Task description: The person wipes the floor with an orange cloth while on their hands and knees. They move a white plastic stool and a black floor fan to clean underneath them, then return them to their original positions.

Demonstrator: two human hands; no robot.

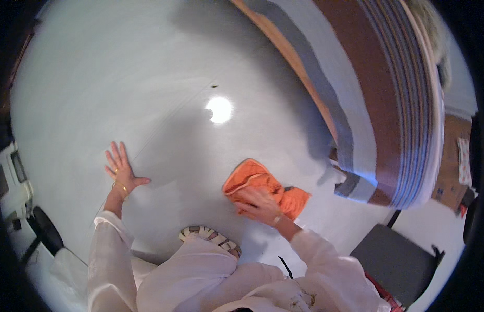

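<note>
My left hand (124, 171) rests palm down on the pale, shiny floor (160, 97), fingers spread and nothing in it. A ring and a gold-coloured bangle are on that hand and wrist. On the right, an orange cloth (252, 171) lies bunched and partly folded on the floor. My right hand (259, 204), somewhat blurred, holds it down from above. Part of the cloth is hidden beneath the fingers. Between my arms a strappy sandal (210, 236) shows below my bent, white-clothed knee.
A bed with a striped cover (355, 97) hangs over the floor at the upper right. Below it is a dark grey flat panel (396, 263). A white appliance (15, 175) and a black rounded object (47, 230) stand at left. A small dark speck (214, 86) lies ahead.
</note>
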